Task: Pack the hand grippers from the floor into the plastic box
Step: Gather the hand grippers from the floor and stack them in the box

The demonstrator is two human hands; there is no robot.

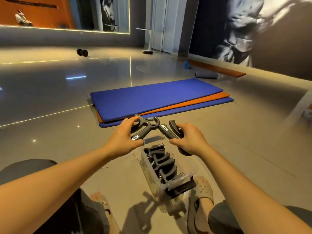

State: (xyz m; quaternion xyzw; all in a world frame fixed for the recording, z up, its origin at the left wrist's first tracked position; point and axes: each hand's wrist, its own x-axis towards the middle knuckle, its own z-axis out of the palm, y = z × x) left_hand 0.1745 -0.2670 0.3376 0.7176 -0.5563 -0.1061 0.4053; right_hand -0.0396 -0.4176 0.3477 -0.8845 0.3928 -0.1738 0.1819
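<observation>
My left hand holds a black hand gripper with a metal spring at its top, lifted above the floor. In my right hand is a second black hand gripper, its handles pointing up and left. Both hang just beyond the far end of the clear plastic box, which stands on the tiled floor between my feet. Several black hand grippers lie packed inside the box. A black part rests at the box's near end.
Stacked blue and orange exercise mats lie on the floor just beyond my hands. Farther off are a dumbbell, a rolled grey mat and a blue roller by the wall. My sandalled feet flank the box.
</observation>
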